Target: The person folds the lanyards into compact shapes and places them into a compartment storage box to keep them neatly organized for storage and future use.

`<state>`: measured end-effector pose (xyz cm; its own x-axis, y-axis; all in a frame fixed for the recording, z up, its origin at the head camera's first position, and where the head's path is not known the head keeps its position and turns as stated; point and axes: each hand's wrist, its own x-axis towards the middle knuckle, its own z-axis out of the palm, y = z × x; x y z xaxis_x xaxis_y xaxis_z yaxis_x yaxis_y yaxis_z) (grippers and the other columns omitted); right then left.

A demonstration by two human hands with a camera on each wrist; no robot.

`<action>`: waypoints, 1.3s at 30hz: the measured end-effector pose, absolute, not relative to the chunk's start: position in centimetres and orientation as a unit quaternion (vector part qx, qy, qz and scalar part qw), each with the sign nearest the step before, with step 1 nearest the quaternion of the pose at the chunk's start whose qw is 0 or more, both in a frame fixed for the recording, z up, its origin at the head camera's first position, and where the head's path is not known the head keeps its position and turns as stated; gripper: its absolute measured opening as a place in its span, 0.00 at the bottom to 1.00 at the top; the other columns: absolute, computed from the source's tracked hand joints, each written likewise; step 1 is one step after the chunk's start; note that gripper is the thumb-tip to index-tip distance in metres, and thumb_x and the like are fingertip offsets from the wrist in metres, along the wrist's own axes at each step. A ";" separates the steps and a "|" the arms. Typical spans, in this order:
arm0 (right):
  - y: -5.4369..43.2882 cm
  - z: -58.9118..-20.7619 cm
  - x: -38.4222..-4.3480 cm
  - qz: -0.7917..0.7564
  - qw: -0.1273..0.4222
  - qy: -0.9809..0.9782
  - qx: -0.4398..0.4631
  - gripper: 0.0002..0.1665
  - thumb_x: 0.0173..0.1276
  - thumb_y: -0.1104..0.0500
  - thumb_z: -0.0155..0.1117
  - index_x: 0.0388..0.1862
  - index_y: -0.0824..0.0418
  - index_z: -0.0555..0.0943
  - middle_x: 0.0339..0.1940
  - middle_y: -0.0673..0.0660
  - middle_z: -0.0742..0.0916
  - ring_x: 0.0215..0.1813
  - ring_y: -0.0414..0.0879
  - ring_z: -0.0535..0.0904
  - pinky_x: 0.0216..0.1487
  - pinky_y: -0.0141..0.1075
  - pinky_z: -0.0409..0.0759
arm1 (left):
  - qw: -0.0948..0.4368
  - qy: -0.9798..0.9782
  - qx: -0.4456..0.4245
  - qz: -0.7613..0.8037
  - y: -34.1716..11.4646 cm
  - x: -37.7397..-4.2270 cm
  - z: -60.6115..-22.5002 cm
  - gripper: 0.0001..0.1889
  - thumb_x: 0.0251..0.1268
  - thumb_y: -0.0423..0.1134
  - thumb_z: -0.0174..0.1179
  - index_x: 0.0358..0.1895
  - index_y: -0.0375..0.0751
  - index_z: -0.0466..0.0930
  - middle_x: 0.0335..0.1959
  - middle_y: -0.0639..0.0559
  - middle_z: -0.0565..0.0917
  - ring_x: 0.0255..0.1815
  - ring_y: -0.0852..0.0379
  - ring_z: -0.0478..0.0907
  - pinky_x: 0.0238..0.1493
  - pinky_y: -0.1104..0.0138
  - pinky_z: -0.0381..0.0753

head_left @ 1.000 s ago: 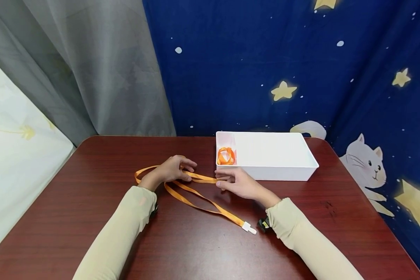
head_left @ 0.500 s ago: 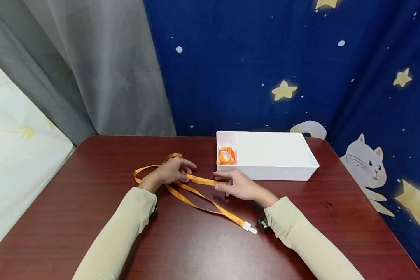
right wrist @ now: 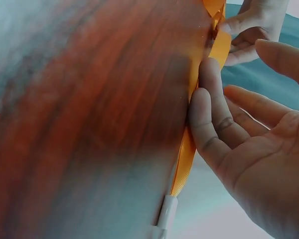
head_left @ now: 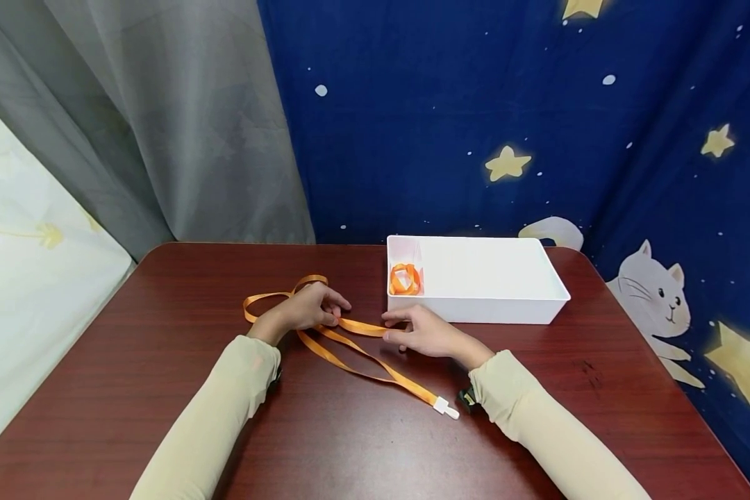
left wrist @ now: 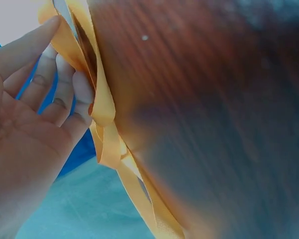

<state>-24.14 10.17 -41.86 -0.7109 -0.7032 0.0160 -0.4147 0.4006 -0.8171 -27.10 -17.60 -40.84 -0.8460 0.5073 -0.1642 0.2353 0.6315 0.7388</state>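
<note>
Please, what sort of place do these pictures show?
Probably a curtained-off corner of an indoor room: a dark wooden table stands before a grey curtain and a star-patterned blue curtain. Nothing wider is visible.

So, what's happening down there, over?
Left hand and right hand both touching orange lanyard. Lanyard loosely looped, white clip on tabletop. White box close beyond right hand, might crowd it.

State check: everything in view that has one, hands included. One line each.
Orange lanyard: uncoiled, loosely looped
White clip: on the lanyard's end; open or closed unclear
White box: upright, open-topped
Orange coil: rolled up, inside the box's left end
Left hand: at the lanyard; grip unclear
Right hand: fingertips at the lanyard, thumb spread
Gray curtain: hanging in folds
</note>
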 end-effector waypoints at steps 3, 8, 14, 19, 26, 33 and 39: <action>10.1 -41.9 -24.1 -0.411 0.157 0.829 -0.346 0.27 0.71 0.59 0.64 0.62 0.76 0.75 0.52 0.66 0.85 0.30 0.45 0.85 0.37 0.30 0.80 | 0.179 0.882 0.215 0.379 -17.6 -27.1 -40.7 0.14 0.63 0.23 0.63 0.52 0.32 0.84 0.29 0.51 0.82 0.28 0.58 0.74 0.30 0.71 0.75; 9.8 -41.6 -24.0 -0.368 0.137 0.852 -0.346 0.25 0.70 0.60 0.66 0.60 0.73 0.78 0.50 0.62 0.86 0.34 0.38 0.83 0.43 0.31 0.81 | 0.164 0.881 0.243 0.372 -17.4 -27.2 -40.3 0.11 0.64 0.26 0.63 0.48 0.33 0.86 0.30 0.52 0.83 0.31 0.58 0.75 0.33 0.71 0.77; 9.5 -41.4 -23.7 -0.358 0.125 0.860 -0.341 0.23 0.69 0.61 0.66 0.60 0.72 0.79 0.46 0.61 0.87 0.31 0.36 0.81 0.40 0.29 0.80 | 0.148 0.873 0.286 0.366 -17.1 -27.0 -39.6 0.04 0.65 0.28 0.64 0.39 0.36 0.88 0.34 0.50 0.86 0.32 0.58 0.76 0.37 0.69 0.78; 9.4 -41.5 -23.8 -0.381 0.136 0.850 -0.338 0.22 0.71 0.62 0.62 0.61 0.73 0.77 0.36 0.59 0.87 0.27 0.42 0.83 0.34 0.30 0.80 | 0.148 0.868 0.290 0.376 -16.8 -26.9 -39.3 0.03 0.66 0.29 0.64 0.37 0.37 0.87 0.34 0.51 0.86 0.35 0.57 0.76 0.41 0.66 0.77; 9.4 -41.8 -24.3 -0.433 0.174 0.825 -0.319 0.23 0.75 0.61 0.57 0.64 0.72 0.75 0.38 0.60 0.87 0.28 0.47 0.85 0.25 0.32 0.76 | 0.157 0.859 0.287 0.393 -16.5 -26.7 -38.6 0.04 0.68 0.31 0.63 0.39 0.39 0.87 0.34 0.52 0.85 0.37 0.55 0.76 0.47 0.61 0.78; 9.8 -42.0 -24.7 -0.491 0.200 0.788 -0.313 0.19 0.76 0.63 0.54 0.59 0.75 0.77 0.35 0.67 0.84 0.29 0.52 0.84 0.34 0.41 0.84 | 0.153 0.855 0.293 0.400 -16.6 -26.7 -38.2 0.04 0.68 0.33 0.63 0.40 0.41 0.88 0.36 0.53 0.86 0.37 0.55 0.76 0.42 0.66 0.78; 9.7 -41.7 -24.4 -0.521 0.223 0.775 -0.280 0.19 0.79 0.59 0.52 0.53 0.75 0.79 0.33 0.68 0.83 0.29 0.48 0.83 0.35 0.39 0.83 | 0.168 0.853 0.276 0.409 -16.6 -26.8 -38.0 0.04 0.70 0.34 0.62 0.41 0.41 0.86 0.32 0.50 0.83 0.35 0.49 0.76 0.36 0.65 0.76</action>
